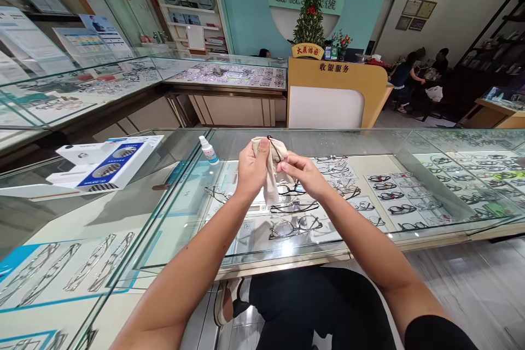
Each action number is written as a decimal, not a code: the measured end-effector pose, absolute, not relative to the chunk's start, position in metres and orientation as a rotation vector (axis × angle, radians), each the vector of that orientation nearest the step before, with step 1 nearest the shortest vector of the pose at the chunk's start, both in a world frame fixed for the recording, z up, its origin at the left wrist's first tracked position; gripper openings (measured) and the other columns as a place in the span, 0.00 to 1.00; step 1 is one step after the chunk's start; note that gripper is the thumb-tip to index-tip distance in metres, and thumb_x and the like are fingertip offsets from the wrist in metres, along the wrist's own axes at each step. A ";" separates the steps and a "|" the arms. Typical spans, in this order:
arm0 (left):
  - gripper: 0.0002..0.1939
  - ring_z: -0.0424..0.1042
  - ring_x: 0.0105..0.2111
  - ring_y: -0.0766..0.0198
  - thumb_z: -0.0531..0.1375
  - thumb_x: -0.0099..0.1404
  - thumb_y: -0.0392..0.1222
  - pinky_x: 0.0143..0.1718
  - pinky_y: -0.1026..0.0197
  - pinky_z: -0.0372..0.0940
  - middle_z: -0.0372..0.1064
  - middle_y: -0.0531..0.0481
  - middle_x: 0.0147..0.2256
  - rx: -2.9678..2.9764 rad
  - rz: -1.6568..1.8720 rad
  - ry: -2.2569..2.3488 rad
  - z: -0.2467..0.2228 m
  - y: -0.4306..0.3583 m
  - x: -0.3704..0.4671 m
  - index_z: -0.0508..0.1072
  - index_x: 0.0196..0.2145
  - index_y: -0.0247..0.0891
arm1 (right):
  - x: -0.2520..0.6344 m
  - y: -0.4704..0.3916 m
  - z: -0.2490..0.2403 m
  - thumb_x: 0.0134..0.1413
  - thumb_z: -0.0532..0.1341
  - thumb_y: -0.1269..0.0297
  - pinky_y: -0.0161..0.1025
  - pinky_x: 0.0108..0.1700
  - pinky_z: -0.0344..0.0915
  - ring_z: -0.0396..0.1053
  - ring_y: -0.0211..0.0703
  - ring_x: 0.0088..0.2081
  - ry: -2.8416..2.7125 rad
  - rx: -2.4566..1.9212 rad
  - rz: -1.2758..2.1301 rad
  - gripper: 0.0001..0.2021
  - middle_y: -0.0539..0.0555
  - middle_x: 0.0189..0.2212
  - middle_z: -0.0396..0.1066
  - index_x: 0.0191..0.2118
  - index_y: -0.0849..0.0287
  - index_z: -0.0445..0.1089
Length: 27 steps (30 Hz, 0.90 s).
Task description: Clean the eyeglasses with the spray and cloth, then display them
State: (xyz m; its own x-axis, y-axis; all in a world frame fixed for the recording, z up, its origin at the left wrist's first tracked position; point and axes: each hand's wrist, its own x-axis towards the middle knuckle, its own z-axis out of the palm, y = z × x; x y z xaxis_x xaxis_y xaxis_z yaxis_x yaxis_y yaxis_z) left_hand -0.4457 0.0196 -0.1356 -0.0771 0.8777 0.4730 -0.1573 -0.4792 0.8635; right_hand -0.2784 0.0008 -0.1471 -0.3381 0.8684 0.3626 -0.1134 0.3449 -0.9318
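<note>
My left hand (252, 168) is closed on a cream cloth (270, 180), thumb on top, above the glass counter. The cloth is folded around a pair of glasses, and only a thin dark curved part of the frame (279, 146) shows at its top. From the other side my right hand (302, 172) pinches the glasses at the cloth's edge; its fingertips partly hide the grip. A white spray bottle (209, 151) with a red-and-blue label stands on the counter to the left. Under the glass, below my hands, lie dark-rimmed glasses (295, 226) in rows.
An opened blue-and-white box (117, 165) lies on the left counter. More glasses fill the display case (402, 197) on the right. Beyond stand a yellow cashier desk (336, 74) with a plant, and another glass case (229, 74). Other people sit at the far right.
</note>
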 end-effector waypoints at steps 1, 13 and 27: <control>0.33 0.69 0.27 0.66 0.67 0.67 0.76 0.31 0.63 0.66 0.73 0.51 0.28 1.409 1.678 0.820 -0.136 0.022 -0.447 0.76 0.34 0.39 | -0.276 0.002 -0.146 0.60 0.73 0.34 0.45 0.57 0.65 0.69 0.50 0.50 -1.558 -0.699 1.150 0.25 0.55 0.46 0.72 0.36 0.55 0.83; 0.30 0.59 0.26 0.65 0.73 0.67 0.65 0.32 0.59 0.64 0.58 0.54 0.25 2.004 1.839 0.743 -0.037 0.045 -0.488 0.66 0.25 0.42 | -0.226 0.011 -0.033 0.63 0.73 0.40 0.47 0.57 0.70 0.76 0.48 0.46 -1.658 -0.687 0.970 0.20 0.54 0.39 0.80 0.36 0.53 0.79; 0.32 0.79 0.53 0.45 0.84 0.51 0.57 0.61 0.43 0.73 0.82 0.41 0.50 2.456 1.677 0.551 0.000 0.020 -0.479 0.83 0.50 0.43 | -0.218 -0.016 0.010 0.73 0.67 0.47 0.45 0.51 0.69 0.75 0.44 0.41 -1.964 -0.733 0.750 0.18 0.52 0.35 0.80 0.34 0.54 0.80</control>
State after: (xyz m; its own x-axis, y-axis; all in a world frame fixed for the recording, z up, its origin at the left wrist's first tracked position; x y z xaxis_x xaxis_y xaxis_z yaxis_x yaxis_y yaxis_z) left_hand -0.4789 0.0200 0.0001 0.3213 0.3596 0.8760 0.2299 -0.9270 0.2962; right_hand -0.2183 -0.0163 0.0095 -0.4354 0.7344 0.5206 0.2004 0.6429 -0.7393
